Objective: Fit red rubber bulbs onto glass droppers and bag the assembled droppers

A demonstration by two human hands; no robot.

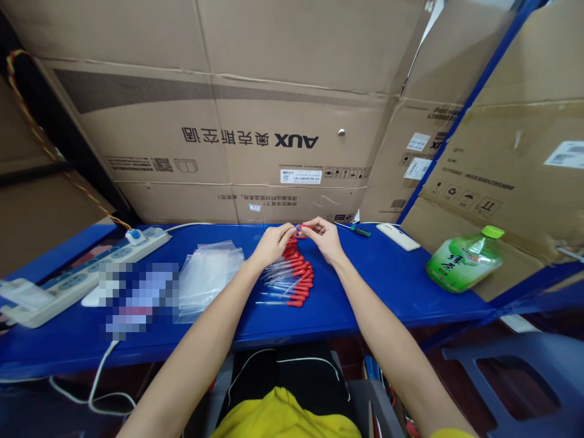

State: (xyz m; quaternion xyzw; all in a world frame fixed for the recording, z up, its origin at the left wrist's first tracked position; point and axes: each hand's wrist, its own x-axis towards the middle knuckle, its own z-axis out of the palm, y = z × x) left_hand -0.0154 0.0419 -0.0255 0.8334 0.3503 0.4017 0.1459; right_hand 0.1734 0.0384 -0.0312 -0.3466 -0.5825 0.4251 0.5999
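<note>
At the far end of a row of clear droppers with red bulbs (pixel 298 277), both of my hands meet over the table. My left hand (pixel 274 244) is closed, its thumb and fingertips pinching at a red dropper (pixel 302 227). My right hand (pixel 325 238) is closed on the red part of the same piece from the other side; the fingers partly hide it. The other droppers lie fanned out below my hands, clear tubes to the left and red bulbs to the right. A stack of clear plastic bags (pixel 210 277) lies left of my left forearm.
A green-handled screwdriver (pixel 360 231) and a white flat object (pixel 398 236) lie right of my hands. Further right a green tea bottle (pixel 465 261) leans. A power strip (pixel 86 274) and a blurred-out item (pixel 141 298) are left. Cardboard (pixel 255 91) walls the table's back.
</note>
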